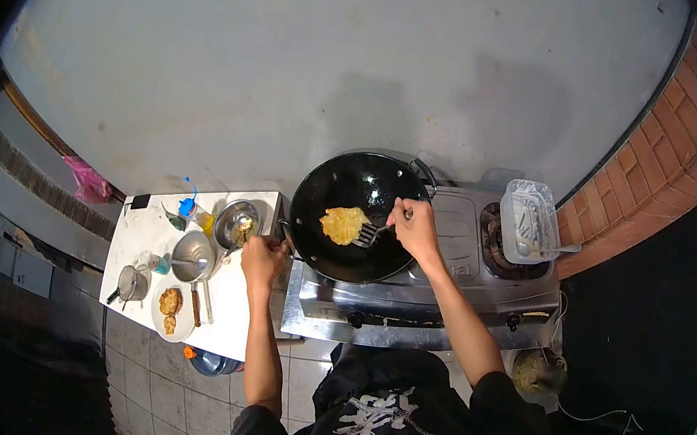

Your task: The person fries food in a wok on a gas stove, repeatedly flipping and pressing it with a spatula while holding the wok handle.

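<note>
Right hand: fingers closed round the handle of a dark metal slotted spatula, its head at the right edge of the food.
Left hand: fingers curled, knuckles up, just beside the wok's left handle (whether it grips anything cannot be told).
Flat, golden-yellow fried piece, irregular in outline: inside the wok, left of its middle, by the spatula's slots.
Round black wok, two loop handles: on the left side of the stove.
Silver metal gas stove, two control knobs at the front; right burner uncovered.
Clear rectangular plastic container, whitish residue within: at the stove's right end, a metal spoon projecting over its rim.
White-topped table: left of the stove. Upon it, two round stainless-steel bowls, the farther with utensil and food remnants; white oval plate bearing browned fried pieces; brown-handled utensil beside the plate; small metal strainer.
Blue translucent water jug, orange-capped: below the table's front edge.
</note>
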{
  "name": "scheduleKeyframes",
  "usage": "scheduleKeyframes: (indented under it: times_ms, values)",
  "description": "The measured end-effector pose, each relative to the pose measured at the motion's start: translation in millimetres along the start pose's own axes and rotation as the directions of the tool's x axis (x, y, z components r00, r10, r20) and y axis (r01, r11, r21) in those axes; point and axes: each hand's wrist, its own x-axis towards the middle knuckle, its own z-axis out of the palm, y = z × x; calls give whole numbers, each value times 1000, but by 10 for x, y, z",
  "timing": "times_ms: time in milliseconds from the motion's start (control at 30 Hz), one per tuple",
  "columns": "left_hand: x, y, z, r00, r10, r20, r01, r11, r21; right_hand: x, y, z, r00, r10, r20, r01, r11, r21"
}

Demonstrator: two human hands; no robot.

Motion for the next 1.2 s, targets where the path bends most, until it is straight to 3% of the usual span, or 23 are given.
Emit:
scheduleKeyframes:
  times_ms: [33,167,233,500,700,833,900,967,1067,1200]
  values:
    - [10,11,-4,1000,-2,-3,3,1000,13,22,-14,-9,997,71,-40,-71,997,10]
    - [18,14,-6,1000,1,-8,-1,999,45,-48,-35,48,999,34,16,-34,999,28]
    - [10,44,-35,1000,-13,6,13,1000,25,-30,-4,45,995,98,-6,-96,987,130]
    - [18,31,-44,1000,-4,18,4,1000,6,4,-17,-193,994,81,-74,-70,988,138]
    - [25,25,-41,1000,-7,22,7,1000,-14,211,-339,-285,990,-129,-57,129,992,12]
    - [33,0,-27,1000,-4,10,5,1000,-12,609,-710,-140,968,-243,67,252,936,-245]
    - [21,-3,-14,1000,-2,-2,2,1000,-19,907,-731,147,925,-378,25,367,877,-309]
    - [11,-4,0,1000,-6,-19,5,1000,-27,1134,-1050,265,953,-186,237,257,914,-315]
    - [-7,-6,5,999,-19,-50,18,1000,-21,1438,-1150,602,941,-228,249,305,889,-340]
    - [-18,-66,35,997,-76,17,77,994,-84,1676,-1148,864,939,-223,263,302,899,-316]
